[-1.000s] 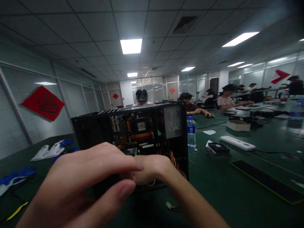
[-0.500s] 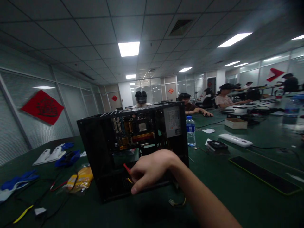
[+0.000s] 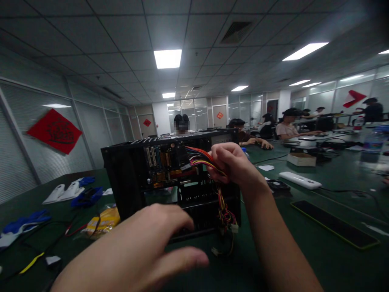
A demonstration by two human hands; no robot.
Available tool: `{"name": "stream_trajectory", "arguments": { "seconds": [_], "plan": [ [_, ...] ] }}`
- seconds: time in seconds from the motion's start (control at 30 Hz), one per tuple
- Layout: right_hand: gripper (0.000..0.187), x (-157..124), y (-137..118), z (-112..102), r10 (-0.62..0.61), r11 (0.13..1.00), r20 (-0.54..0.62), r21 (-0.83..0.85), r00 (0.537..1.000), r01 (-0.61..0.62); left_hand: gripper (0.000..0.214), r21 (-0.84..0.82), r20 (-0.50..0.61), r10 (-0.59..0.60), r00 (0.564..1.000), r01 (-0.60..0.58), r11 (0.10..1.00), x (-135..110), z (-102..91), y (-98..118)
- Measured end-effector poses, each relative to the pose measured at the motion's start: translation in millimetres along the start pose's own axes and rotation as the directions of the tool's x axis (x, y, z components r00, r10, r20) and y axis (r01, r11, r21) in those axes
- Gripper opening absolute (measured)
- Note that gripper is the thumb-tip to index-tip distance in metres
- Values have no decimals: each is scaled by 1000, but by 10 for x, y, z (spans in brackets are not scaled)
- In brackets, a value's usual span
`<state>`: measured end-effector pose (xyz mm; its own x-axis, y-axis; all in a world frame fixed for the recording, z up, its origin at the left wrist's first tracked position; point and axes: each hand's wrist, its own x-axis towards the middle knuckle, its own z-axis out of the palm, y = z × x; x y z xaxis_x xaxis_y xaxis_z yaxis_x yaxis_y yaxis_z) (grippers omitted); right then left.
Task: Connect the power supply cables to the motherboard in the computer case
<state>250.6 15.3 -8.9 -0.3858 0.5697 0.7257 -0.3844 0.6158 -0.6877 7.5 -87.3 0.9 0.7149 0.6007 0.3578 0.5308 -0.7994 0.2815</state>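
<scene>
An open black computer case point(image 3: 127, 182) stands on the green table in front of me, its motherboard point(image 3: 161, 156) facing me. My right hand point(image 3: 226, 162) is closed round a bundle of coloured power cables point(image 3: 197, 156) at the case's upper right, partly covering the power supply. From the bundle's left end, a dark connector hangs before the motherboard. More thin wires with white plugs point(image 3: 226, 213) dangle below that hand. Nearer to me, my left hand point(image 3: 161, 239) is open before the case's lower edge, thumb and fingers apart, with nothing between them.
Left of the case lie a yellow packet point(image 3: 105, 221), blue-and-white gloves point(image 3: 27, 227) and loose cables. To the right are a white power strip point(image 3: 299, 180), a dark fan point(image 3: 278, 186), a black flat panel point(image 3: 334, 225) and a small box point(image 3: 301, 159). People sit at the table beyond.
My right hand has moved up and right from the case's lower part and now grips the cable bundle. My left hand has come into view at the lower left.
</scene>
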Motion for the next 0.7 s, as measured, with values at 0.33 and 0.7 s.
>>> {"name": "stream_trajectory", "arguments": {
  "seconds": [0.33,0.7],
  "plan": [
    [49,66,-28,245,14,995,-55,-98,998,-20,49,-663,-218,-34,975,-122,739,533,9,-371],
    [35,42,-121,353,115,947,129,-314,985,-70,40,-842,-207,-80,975,-136,522,590,29,-510]
  ]
}}
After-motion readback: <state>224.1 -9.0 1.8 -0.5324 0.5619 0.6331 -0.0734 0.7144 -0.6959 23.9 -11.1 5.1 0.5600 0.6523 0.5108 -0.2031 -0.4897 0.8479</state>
